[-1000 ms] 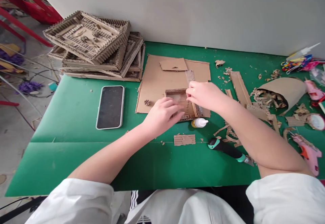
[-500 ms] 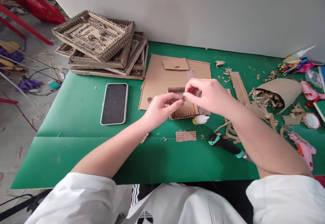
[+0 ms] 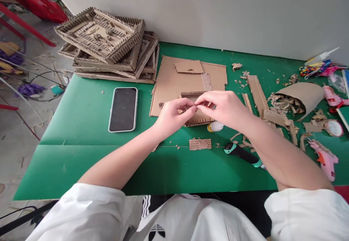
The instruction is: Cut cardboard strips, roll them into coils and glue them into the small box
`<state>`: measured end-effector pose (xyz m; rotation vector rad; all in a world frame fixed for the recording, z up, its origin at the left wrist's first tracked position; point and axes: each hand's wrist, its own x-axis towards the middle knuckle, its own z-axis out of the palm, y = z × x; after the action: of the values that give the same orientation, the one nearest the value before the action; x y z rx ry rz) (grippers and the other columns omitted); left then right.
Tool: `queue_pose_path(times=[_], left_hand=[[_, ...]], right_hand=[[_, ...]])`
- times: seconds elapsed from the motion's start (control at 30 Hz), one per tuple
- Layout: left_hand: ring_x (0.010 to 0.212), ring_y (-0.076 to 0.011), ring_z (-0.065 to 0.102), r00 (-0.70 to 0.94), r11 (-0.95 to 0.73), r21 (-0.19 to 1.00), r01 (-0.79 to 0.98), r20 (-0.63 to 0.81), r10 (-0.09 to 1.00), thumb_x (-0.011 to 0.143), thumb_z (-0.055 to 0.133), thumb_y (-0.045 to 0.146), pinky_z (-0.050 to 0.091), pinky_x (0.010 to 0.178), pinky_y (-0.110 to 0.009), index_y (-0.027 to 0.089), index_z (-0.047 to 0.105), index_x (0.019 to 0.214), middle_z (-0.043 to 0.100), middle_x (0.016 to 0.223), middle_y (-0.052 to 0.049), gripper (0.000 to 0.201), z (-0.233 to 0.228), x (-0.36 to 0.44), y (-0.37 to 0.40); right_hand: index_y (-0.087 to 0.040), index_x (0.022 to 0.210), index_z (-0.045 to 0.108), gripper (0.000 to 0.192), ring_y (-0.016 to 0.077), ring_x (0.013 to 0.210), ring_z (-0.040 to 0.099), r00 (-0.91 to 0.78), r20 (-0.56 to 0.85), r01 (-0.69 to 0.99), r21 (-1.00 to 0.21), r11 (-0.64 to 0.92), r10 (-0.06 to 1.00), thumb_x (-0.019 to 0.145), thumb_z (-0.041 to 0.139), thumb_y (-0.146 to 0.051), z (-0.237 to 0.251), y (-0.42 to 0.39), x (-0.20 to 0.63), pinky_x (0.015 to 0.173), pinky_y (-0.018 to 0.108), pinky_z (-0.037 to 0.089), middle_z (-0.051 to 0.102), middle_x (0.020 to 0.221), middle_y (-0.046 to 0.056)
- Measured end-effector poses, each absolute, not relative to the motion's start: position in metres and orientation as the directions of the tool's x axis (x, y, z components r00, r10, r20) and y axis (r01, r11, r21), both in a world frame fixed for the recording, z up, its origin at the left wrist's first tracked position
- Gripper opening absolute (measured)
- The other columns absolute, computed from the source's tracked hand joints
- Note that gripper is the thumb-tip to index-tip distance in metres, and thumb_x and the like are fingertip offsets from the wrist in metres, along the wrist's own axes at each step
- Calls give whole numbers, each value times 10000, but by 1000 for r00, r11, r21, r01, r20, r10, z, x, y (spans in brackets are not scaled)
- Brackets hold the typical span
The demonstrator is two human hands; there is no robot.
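- Scrap: a tiny cardboard bit, pinched between the fingertips of both hands just above the small frame; too small to make out its shape.
- Left hand: closed in a pinch on the scrap, thumb and forefinger meeting the other hand's.
- Right hand: likewise closed in a pinch on the scrap, from the frame's right side.
- Change: a second earlier both hands lay down on the frame, the right by the ruler; half a second earlier they had lifted and the fingertips met. By this moment they sat closer together and slightly lower. Judged: work had passed from pressing the frame to handling a loose piece.
- Frame: on the cardboard sheet, unmoved, partly hidden by the hands.
- Glue bottle: touching the frame's near right corner, now half covered by the right wrist.
- Knife: near and right of the frame, untouched.
- Phone: left of the frame, face up.
- Frame stack: far left of the frame.
- Glue gun: far right.
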<state>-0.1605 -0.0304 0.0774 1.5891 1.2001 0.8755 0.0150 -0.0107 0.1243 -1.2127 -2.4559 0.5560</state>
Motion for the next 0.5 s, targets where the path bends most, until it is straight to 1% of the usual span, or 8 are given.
queue_pose_path(times=[0.17, 0.3, 0.43, 0.5], left_hand=[[589, -95, 535, 246, -118, 947, 298, 43, 968, 779, 530, 240, 406, 562, -206, 153, 639, 715, 623, 637, 18, 153, 80, -160, -32], [569, -85, 513, 202, -116, 954, 278, 60, 978, 748, 542, 212, 391, 545, -199, 152, 623, 663, 591, 592, 30, 132, 80, -159, -33], [555, -82, 500, 149, -51, 987, 155, 28, 988, 723, 569, 228, 382, 520, -199, 151, 620, 643, 580, 583, 29, 122, 78, -159, -34], [571, -86, 517, 129, 1, 998, 60, -8, 992, 705, 588, 234, 404, 542, -204, 151, 623, 636, 593, 592, 25, 113, 77, -158, -34]], right_hand=[[-182, 780, 621, 89, 112, 637, 581, -563, 173, 681, -456, 573, 808, 789, 535, -162, 119, -15, 11, 576, 232, 396, 668, 725, 5], [-182, 743, 595, 73, 116, 634, 576, -563, 231, 673, -429, 602, 794, 773, 535, -152, 115, -16, 8, 578, 235, 399, 655, 696, 2], [-188, 740, 573, 103, 126, 659, 581, -561, 315, 656, -395, 643, 765, 800, 497, -153, 110, -16, 5, 618, 245, 426, 652, 700, 13], [-197, 741, 567, 135, 133, 681, 583, -563, 338, 663, -360, 656, 754, 818, 465, -151, 109, -18, 3, 643, 254, 436, 653, 712, 21]])
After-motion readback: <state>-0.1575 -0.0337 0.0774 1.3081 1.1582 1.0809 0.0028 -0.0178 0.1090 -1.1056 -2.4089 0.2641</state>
